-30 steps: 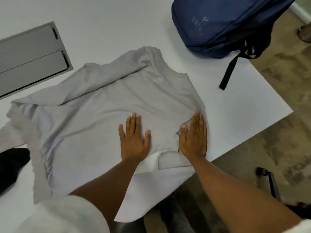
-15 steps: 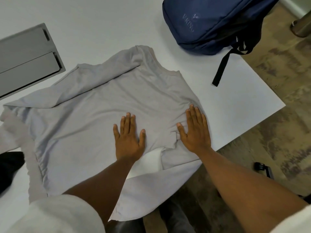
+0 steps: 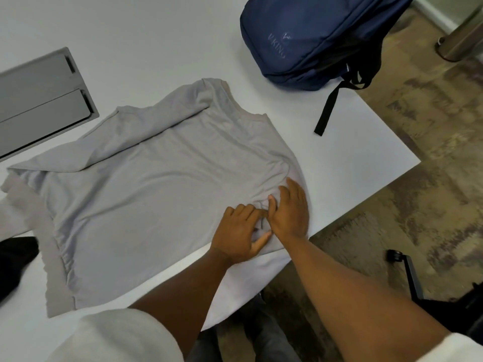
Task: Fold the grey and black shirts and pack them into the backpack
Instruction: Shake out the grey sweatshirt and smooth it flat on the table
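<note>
Lying spread on a white table (image 3: 352,158), a grey shirt (image 3: 156,194) has one sleeve hanging over the near edge. The left hand (image 3: 237,236) pinches bunched fabric with curled fingers; the right hand (image 3: 291,210) presses flat beside it, touching it. Farther off sits a navy backpack (image 3: 308,35) marked "V KING". A black shirt (image 3: 13,259) peeks in at left.

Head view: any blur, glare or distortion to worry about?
Head view: even soft light, no glare on the white table; wide-angle bend at the edges; left hand and right hand on the grey shirt look slightly soft; the backpack logo is readable, and the black shirt is cut off at the frame's left edge.
</note>
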A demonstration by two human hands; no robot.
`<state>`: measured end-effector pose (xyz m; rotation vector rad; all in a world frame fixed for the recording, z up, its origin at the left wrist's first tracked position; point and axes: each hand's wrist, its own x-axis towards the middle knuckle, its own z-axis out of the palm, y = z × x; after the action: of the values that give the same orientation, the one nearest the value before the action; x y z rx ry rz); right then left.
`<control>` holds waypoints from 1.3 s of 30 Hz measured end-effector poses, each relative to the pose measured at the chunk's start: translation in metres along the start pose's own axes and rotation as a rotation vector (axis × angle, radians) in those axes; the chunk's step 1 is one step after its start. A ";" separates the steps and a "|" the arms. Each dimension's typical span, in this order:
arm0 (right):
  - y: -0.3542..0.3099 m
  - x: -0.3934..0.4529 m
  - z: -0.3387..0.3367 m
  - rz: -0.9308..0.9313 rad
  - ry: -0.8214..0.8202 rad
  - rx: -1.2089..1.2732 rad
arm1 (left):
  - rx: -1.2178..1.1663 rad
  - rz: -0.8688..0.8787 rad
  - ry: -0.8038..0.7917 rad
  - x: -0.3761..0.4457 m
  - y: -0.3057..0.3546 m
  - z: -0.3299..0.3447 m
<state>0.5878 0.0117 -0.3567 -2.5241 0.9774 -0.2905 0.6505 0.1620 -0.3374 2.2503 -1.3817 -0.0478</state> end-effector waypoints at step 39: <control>-0.097 0.055 0.058 -0.515 -0.259 -0.068 | 0.044 -0.622 0.158 0.006 -0.100 -0.008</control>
<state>0.7045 0.0563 -0.3621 -2.7535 0.2337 -0.0714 0.7379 0.1963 -0.3721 2.5709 -0.5708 -0.0477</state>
